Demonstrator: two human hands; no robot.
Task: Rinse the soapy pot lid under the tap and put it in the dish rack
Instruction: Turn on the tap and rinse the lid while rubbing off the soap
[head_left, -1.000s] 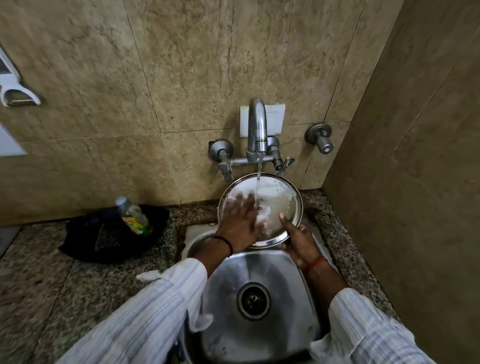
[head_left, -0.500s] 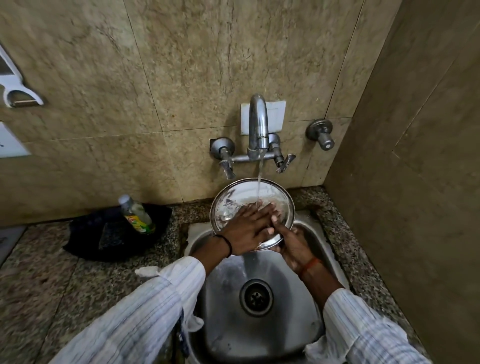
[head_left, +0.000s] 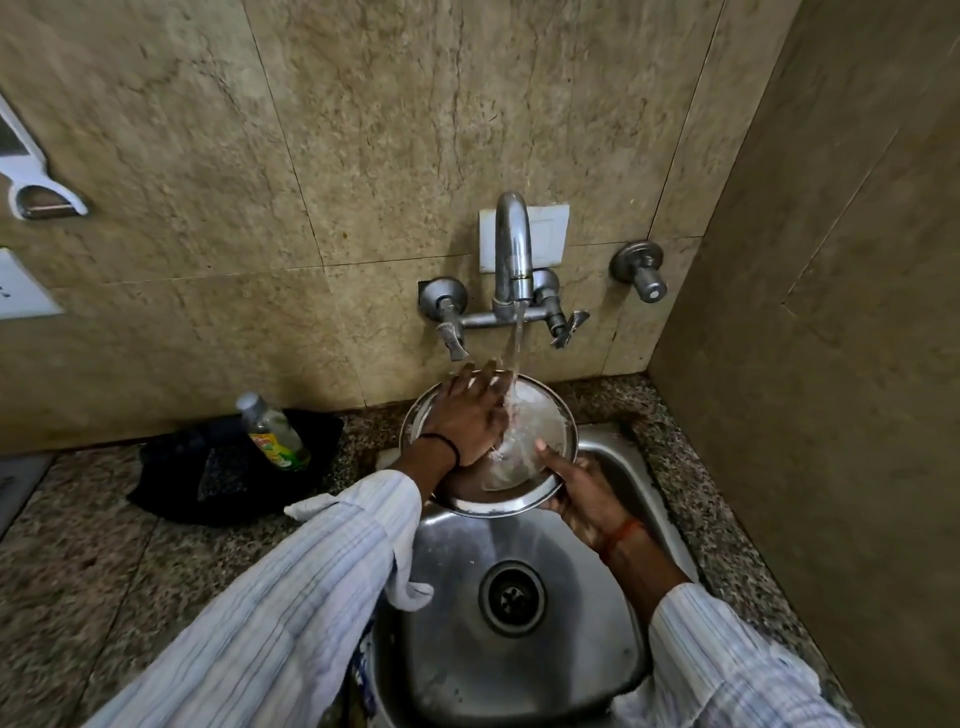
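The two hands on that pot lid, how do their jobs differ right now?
The left hand lies flat, palm down, on the pot lid, fingers spread under the tap's stream; the right hand grips the lid's near rim from below, thumb on top. The left wrist wears a black band, the right an orange one. Both touch the lid above the sink.

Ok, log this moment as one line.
phase: rinsing | pot lid: under running tap, above sink | left hand: rubbing lid face | right hand: holding rim | rack: not in view

Round steel pot lid (head_left: 540, 426), wet, tilted under running tap (head_left: 511, 249).
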